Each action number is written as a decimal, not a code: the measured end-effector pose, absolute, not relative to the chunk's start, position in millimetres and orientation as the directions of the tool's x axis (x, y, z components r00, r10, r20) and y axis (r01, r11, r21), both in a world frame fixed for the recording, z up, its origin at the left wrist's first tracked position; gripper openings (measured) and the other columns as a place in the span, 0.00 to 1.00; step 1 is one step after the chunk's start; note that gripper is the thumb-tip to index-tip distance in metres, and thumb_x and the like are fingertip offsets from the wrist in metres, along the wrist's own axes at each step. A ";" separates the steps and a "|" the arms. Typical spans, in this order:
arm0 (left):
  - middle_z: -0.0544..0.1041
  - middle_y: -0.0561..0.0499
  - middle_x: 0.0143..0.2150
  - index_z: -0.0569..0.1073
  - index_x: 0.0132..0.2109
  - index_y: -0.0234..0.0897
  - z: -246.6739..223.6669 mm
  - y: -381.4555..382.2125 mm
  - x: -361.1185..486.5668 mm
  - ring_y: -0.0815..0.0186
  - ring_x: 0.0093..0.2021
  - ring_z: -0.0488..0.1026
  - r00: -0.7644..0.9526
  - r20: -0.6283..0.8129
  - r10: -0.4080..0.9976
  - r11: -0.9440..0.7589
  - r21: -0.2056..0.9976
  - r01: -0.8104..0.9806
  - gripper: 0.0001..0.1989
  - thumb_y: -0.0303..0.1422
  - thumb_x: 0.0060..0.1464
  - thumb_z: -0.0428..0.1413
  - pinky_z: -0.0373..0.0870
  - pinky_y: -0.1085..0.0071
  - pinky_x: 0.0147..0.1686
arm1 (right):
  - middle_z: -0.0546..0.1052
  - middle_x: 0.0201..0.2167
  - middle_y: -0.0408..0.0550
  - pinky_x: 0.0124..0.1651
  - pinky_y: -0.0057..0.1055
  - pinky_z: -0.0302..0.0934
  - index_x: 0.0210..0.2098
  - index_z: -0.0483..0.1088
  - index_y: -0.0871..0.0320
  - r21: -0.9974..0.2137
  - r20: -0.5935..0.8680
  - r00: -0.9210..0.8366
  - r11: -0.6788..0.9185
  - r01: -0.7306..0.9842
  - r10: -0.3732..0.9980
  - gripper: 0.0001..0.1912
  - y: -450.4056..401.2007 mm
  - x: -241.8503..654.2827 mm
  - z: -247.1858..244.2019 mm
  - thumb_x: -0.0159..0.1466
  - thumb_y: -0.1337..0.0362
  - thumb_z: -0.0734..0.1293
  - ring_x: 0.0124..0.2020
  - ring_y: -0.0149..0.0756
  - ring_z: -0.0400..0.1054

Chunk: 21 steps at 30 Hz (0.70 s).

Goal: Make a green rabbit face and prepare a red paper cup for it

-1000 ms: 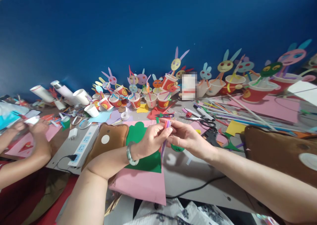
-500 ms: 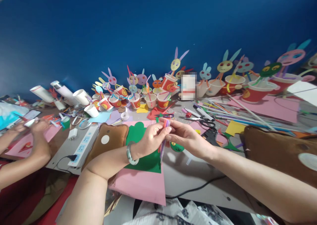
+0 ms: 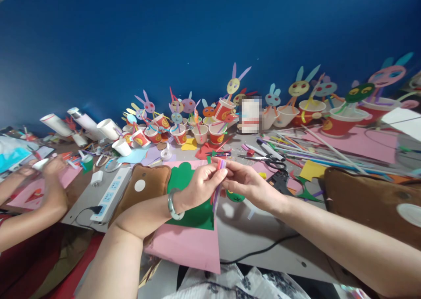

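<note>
My left hand (image 3: 202, 184), with a bangle at its wrist, pinches a small bundle of purple and red strips (image 3: 221, 163) between thumb and fingers. Close against it on the right, my right hand (image 3: 251, 185) has its fingertips at the same bundle, partly hidden behind it. The strips' lower ends hang below my left hand. Under my hands lie green paper (image 3: 194, 217) and pink paper (image 3: 187, 246). A green round piece with drawn marks (image 3: 235, 196) rests on the table below my right hand.
Paper cups with rabbit-faced figures (image 3: 217, 133) line the back. Scissors (image 3: 274, 163), markers and colored sticks (image 3: 296, 152) lie right. Brown cushions (image 3: 362, 202) flank my arms; a power strip (image 3: 112, 193) sits left. Another person's hands (image 3: 49, 165) work at far left.
My right hand's thumb and fingers have shifted slightly around the strips. My left hand stays in place. The other person's hands at far left have moved a little.
</note>
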<state>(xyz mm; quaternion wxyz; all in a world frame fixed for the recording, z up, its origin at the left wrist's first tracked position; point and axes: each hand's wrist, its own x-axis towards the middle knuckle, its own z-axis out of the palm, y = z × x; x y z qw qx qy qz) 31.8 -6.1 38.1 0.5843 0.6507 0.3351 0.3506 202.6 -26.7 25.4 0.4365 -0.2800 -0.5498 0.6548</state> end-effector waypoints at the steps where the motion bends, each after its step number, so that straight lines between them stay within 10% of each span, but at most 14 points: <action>1: 0.77 0.50 0.27 0.78 0.42 0.31 38.1 -6.3 31.7 0.68 0.24 0.75 0.535 0.050 0.844 -0.072 0.997 0.021 0.26 0.54 0.60 0.56 0.74 0.73 0.23 | 0.75 0.35 0.44 0.35 0.27 0.66 0.67 0.65 0.56 -0.963 0.112 -0.463 -0.019 -0.270 0.879 0.36 -26.9 202.7 25.4 0.62 0.58 0.75 0.31 0.29 0.68; 21: 0.75 0.50 0.25 0.78 0.41 0.29 33.9 -7.2 33.9 0.68 0.22 0.74 0.546 0.043 0.837 -0.061 0.998 0.014 0.26 0.53 0.59 0.57 0.70 0.74 0.22 | 0.73 0.32 0.43 0.32 0.28 0.63 0.59 0.72 0.58 -0.986 0.087 -0.378 0.026 -0.162 0.922 0.26 -31.5 197.6 29.0 0.63 0.58 0.70 0.29 0.30 0.63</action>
